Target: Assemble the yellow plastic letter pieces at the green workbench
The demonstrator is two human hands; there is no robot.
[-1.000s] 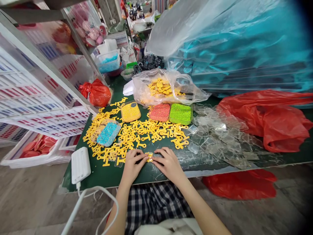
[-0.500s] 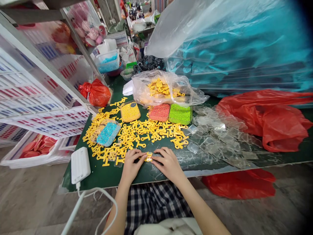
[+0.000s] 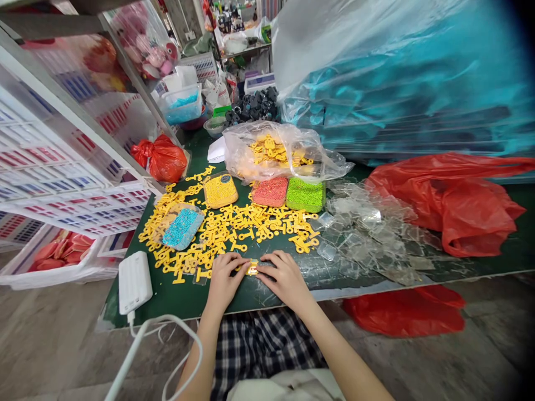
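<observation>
White plastic crates stand well to the left of both hands, with a white power bank nearer, lying on the green table. Forward and left of the hands sits a knotted red bag. Loose yellow pieces spread from there to just ahead of the fingers; among them, left of the hands, rests a tray of blue beads, and beyond it a tray of yellow beads. The left hand grips the left end of a small yellow piece, which is between the two hands at the table's near side; the right hand has its fingertips closed on the right end. Ahead of the right hand are trays of pink beads and green beads, side by side. To its right lie heaped clear flat pieces, then a crumpled red bag.
</observation>
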